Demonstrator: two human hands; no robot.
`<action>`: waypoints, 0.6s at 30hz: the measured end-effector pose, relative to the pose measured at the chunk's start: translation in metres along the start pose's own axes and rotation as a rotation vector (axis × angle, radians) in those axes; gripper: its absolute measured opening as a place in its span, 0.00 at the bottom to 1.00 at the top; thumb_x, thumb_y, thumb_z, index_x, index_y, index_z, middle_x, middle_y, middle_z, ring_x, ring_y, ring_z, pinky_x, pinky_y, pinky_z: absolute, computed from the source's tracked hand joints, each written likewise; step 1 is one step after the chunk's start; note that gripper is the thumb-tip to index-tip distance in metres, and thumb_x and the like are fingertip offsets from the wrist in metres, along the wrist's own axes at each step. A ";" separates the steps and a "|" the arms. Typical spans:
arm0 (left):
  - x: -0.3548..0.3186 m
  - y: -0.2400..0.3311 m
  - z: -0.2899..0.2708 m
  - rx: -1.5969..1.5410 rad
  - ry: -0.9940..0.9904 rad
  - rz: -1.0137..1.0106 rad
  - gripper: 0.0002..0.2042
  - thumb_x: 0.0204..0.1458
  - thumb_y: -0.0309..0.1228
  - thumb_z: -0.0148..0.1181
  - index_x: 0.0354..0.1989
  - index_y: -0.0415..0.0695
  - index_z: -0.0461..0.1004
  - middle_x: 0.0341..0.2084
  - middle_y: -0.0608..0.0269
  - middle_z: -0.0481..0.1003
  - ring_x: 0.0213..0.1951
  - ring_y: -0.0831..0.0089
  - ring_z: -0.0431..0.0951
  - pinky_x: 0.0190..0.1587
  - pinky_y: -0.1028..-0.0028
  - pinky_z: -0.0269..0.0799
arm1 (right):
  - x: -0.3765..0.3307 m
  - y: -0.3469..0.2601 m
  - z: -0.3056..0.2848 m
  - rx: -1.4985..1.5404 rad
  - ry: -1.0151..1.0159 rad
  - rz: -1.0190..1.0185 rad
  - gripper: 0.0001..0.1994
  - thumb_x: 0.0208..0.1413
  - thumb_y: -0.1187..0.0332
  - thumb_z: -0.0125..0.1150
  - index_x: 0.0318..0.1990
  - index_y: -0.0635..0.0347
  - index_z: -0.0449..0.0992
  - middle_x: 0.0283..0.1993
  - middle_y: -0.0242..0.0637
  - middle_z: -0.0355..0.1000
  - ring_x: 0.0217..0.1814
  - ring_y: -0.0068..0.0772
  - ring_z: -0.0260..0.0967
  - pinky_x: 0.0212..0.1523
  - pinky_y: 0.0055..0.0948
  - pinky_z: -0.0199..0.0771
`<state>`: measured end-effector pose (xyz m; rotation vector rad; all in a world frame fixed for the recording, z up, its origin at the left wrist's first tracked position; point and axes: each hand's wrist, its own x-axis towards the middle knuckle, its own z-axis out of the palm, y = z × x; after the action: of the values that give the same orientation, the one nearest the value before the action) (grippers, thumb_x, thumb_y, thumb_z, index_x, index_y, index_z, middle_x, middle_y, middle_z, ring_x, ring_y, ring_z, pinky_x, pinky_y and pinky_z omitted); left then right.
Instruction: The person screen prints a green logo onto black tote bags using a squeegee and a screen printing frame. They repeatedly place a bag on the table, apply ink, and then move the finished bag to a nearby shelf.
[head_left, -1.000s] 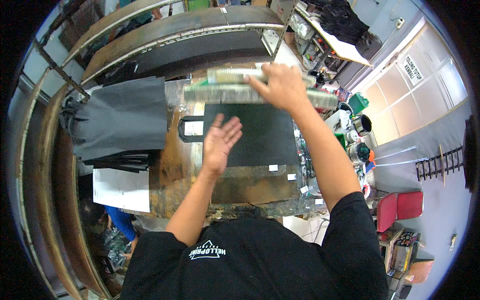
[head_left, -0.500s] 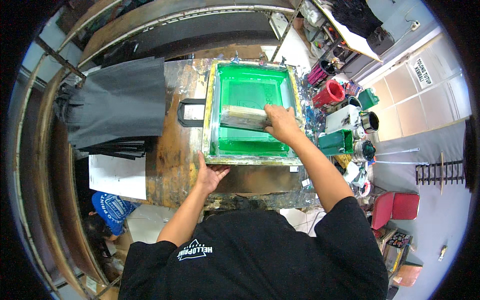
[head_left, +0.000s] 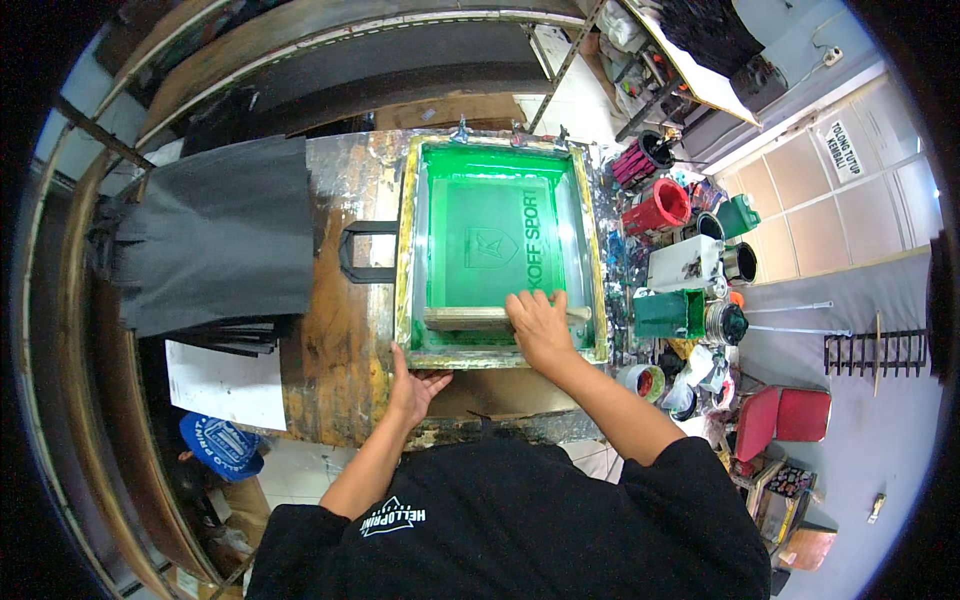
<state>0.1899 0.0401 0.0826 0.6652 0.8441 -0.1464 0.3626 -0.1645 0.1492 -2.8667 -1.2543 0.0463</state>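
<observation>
Squeegee point(head_left: 465, 320) clasped in your right hand point(head_left: 541, 328), left hand point(head_left: 412, 391) spread against the screen frame point(head_left: 480, 361), you appear mid-print; another stroke needs even pressure.

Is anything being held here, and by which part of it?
The right grip holds the squeegee by its handle, right of the middle. The left grip is at the screen frame, near-left corner; its hold is unclear.

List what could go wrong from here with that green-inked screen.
The left hand is only at the near-left corner of the frame, so the frame might slip over the dark strap poking out beneath it. The squeegee in the right hand is close to the frame's near rim and might bump it. The open cup beside the right forearm might get knocked.
</observation>
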 end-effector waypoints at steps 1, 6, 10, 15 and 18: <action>0.000 0.000 0.000 0.003 -0.011 0.003 0.52 0.57 0.76 0.37 0.75 0.40 0.50 0.64 0.41 0.65 0.63 0.50 0.71 0.65 0.54 0.69 | 0.009 0.007 0.005 0.013 0.032 -0.012 0.23 0.45 0.71 0.71 0.49 0.53 0.69 0.43 0.35 0.70 0.52 0.41 0.69 0.56 0.53 0.59; -0.006 0.001 0.002 -0.001 0.016 0.015 0.50 0.59 0.75 0.36 0.74 0.40 0.50 0.65 0.42 0.65 0.62 0.52 0.72 0.64 0.54 0.71 | 0.093 0.048 0.018 -0.035 0.107 0.016 0.20 0.47 0.73 0.68 0.49 0.53 0.70 0.43 0.33 0.71 0.52 0.40 0.69 0.57 0.54 0.58; -0.007 0.003 0.006 0.000 0.062 0.003 0.50 0.59 0.75 0.36 0.75 0.42 0.49 0.66 0.45 0.65 0.63 0.52 0.72 0.62 0.54 0.73 | 0.166 0.089 0.032 -0.051 0.197 0.009 0.21 0.47 0.74 0.67 0.51 0.52 0.70 0.44 0.34 0.71 0.52 0.39 0.70 0.56 0.54 0.58; -0.007 0.002 0.009 -0.001 0.166 -0.016 0.49 0.59 0.75 0.35 0.76 0.44 0.49 0.67 0.47 0.64 0.62 0.53 0.72 0.60 0.54 0.73 | 0.253 0.138 0.047 -0.049 0.168 -0.003 0.27 0.45 0.71 0.71 0.54 0.52 0.69 0.48 0.34 0.73 0.55 0.40 0.70 0.56 0.56 0.59; -0.001 -0.004 0.002 0.016 0.143 -0.016 0.51 0.57 0.77 0.35 0.76 0.45 0.48 0.68 0.47 0.63 0.62 0.53 0.71 0.60 0.54 0.73 | 0.287 0.156 0.043 -0.011 0.125 -0.022 0.20 0.52 0.71 0.64 0.54 0.52 0.70 0.49 0.37 0.76 0.56 0.44 0.73 0.58 0.60 0.59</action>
<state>0.1895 0.0358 0.0823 0.6899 0.9869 -0.1211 0.6704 -0.0603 0.0962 -2.8144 -1.2664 -0.1379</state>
